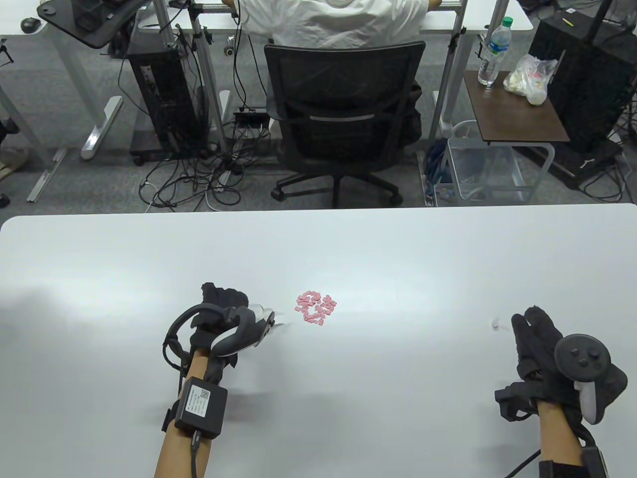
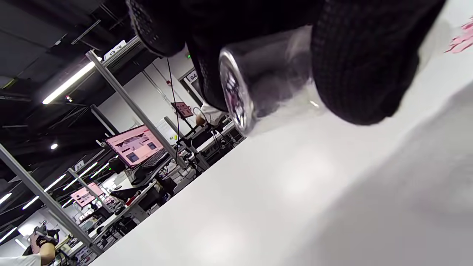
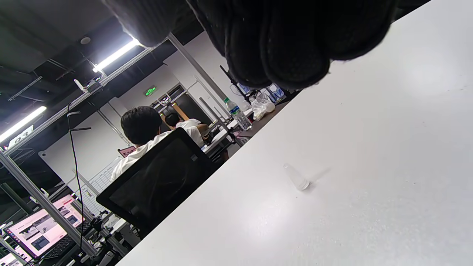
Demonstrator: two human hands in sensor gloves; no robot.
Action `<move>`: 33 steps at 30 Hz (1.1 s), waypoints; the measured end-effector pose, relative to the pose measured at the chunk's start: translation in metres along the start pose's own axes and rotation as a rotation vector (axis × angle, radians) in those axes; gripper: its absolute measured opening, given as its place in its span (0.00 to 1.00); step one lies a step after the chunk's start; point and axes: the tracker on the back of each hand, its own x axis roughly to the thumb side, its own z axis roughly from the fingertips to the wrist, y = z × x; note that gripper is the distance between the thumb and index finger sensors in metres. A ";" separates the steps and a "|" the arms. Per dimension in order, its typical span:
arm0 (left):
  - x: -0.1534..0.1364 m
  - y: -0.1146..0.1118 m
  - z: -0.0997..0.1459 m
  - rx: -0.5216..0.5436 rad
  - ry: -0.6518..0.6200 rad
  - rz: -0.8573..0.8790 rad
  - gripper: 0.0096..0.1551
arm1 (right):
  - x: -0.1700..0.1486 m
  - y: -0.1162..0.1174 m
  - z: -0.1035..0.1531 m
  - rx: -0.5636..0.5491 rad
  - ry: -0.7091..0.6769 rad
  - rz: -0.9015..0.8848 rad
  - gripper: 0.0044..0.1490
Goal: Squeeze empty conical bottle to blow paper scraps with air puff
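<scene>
From above, the left hand [image 1: 224,318] grips a clear bottle [image 1: 266,318] lying sideways, its tip pointing at the pink paper scraps [image 1: 316,308] just beside it on the white table [image 1: 348,249]. The right hand [image 1: 552,358] rests well apart, fingers relaxed, near a small clear cap [image 1: 496,324]. The left wrist view shows fingers [image 2: 362,66] curled round the bottle [image 2: 258,81]. The right wrist view shows the cap [image 3: 296,178] standing alone on the table.
</scene>
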 end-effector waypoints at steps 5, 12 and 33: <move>0.006 0.008 -0.002 0.093 -0.028 -0.014 0.37 | -0.001 0.000 0.000 -0.005 0.002 -0.003 0.39; 0.014 0.012 -0.004 0.097 -0.051 -0.042 0.35 | -0.003 -0.002 -0.001 -0.009 0.004 -0.010 0.39; 0.016 0.017 0.001 0.089 -0.054 0.007 0.37 | -0.006 -0.005 -0.001 -0.005 0.010 -0.040 0.40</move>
